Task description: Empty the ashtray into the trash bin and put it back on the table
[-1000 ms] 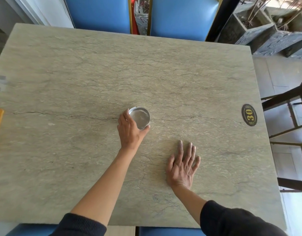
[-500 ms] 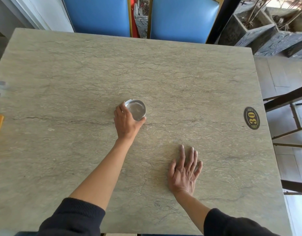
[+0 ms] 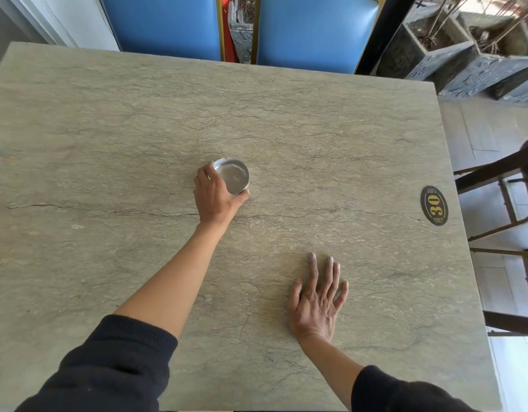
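Your left hand [image 3: 216,195] wraps the near-left rim of the small metal ashtray [image 3: 233,175] near the middle of the stone table [image 3: 316,138], fingers curled over the left edge and thumb pressed to the near-right side, a closed hold on the bowl; whether the base sits on the stone or hangs just above it cannot be told from this angle; your right hand [image 3: 317,304] lies flat on the table, near and to the right, fingers spread wide and holding nothing, well apart from the ashtray. The bowl looks like thin polished steel, so judge it light, stiff and not fragile, but slick under dry skin and quick to skate on smooth stone; its inside shows only a pale sheen, and no ash can be made out. Take it by the rim, thumb opposite fingers across the width, as you have it now; keep it level if you carry it; a pinch on one side alone would likely let it tip. No trash bin shows in view; the oval number plate [image 3: 434,205] marks the table's right edge, and two blue chairs [image 3: 313,28] stand at the far side.
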